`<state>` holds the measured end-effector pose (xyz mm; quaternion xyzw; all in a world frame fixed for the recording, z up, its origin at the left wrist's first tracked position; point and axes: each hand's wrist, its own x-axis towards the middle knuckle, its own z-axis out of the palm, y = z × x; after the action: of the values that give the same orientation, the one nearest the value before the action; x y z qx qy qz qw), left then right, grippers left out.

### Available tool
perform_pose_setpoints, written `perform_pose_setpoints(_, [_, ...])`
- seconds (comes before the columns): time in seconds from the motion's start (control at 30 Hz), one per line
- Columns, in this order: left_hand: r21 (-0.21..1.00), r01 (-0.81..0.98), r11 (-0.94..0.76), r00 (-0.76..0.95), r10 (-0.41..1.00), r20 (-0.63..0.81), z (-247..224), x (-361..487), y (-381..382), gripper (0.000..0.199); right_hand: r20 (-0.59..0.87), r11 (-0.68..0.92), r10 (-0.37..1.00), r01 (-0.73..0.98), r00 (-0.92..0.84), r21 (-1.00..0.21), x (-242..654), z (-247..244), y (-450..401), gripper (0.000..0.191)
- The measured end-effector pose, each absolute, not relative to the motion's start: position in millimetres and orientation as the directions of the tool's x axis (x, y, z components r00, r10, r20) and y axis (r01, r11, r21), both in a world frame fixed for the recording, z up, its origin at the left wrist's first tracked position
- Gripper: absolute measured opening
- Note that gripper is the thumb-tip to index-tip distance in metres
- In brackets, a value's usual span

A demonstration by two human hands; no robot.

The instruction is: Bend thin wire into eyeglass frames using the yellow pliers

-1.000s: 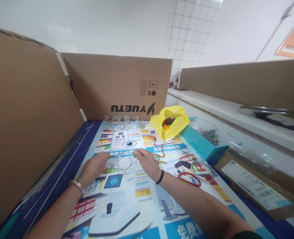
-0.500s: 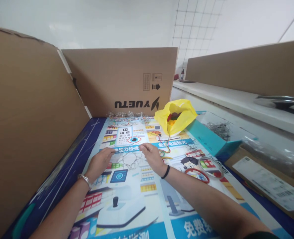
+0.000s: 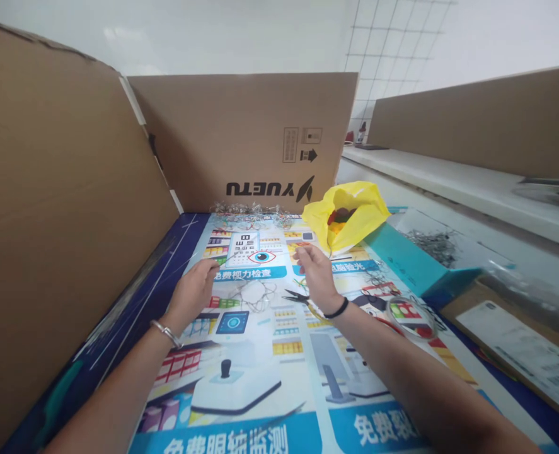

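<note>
My left hand point(image 3: 193, 291) is closed in a pinch over the printed sheet point(image 3: 241, 403), with a faint thin strand at its fingertips that is too fine to name. Farther right, my right hand point(image 3: 317, 275) also pinches, and whatever lies in its fingers is too small to make out. Between and below the hands, a loose tangle of thin wire point(image 3: 255, 295) rests on the sheet. Dark-jawed pliers point(image 3: 298, 296) lie beside my right wrist, their handles partly hidden under it.
More wire pieces point(image 3: 255, 214) are heaped against the back cardboard panel point(image 3: 241, 132). A yellow bag point(image 3: 364, 202) stands open at back right, near a teal box point(image 3: 406, 261) of metal bits. Rings of clear tubing point(image 3: 411, 315) and a labelled carton point(image 3: 520, 353) are at right.
My right hand has moved right, away from my left, and the plier jaws now show beside it. My left hand stays in a pinch. The whole view has shifted slightly.
</note>
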<state>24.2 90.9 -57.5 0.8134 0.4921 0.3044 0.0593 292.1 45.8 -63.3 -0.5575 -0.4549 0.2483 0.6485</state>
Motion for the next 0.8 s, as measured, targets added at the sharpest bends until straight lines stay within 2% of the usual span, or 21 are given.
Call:
perform_pose_setpoints(0.1, [0.388, 0.782, -0.488, 0.442, 0.873, 0.206, -50.3, 22.9, 88.1, 0.019, 0.285, 0.245, 0.795, 0.146, 0.536, -0.958, 303.5, -63.9, 51.6, 0.031])
perform_pose_setpoints(0.2, [0.382, 0.762, -0.523, 0.553, 0.832, 0.039, -50.1, 21.9, 84.7, 0.019, 0.245, 0.226, 0.795, 0.104, 0.555, -0.969, 307.7, -70.8, 56.4, 0.032])
perform_pose_setpoints(0.33, [0.374, 0.747, -0.549, 0.599, 0.801, -0.020, -51.8, 22.7, 79.6, 0.012, 0.227, 0.226, 0.801, 0.073, 0.554, -0.972, 308.8, -78.1, 59.4, 0.028])
perform_pose_setpoints(0.53, [0.248, 0.770, -0.588, 0.615, 0.788, -0.041, -55.0, 30.3, 74.9, 0.012, 0.201, 0.212, 0.808, 0.045, 0.554, -0.976, 310.3, -81.8, 60.7, 0.028])
perform_pose_setpoints(0.8, [0.211, 0.815, -0.540, 0.571, 0.810, -0.133, -47.7, 25.0, 77.3, 0.013, 0.168, 0.200, 0.813, 0.004, 0.557, -0.980, 309.2, -83.2, 59.8, 0.029])
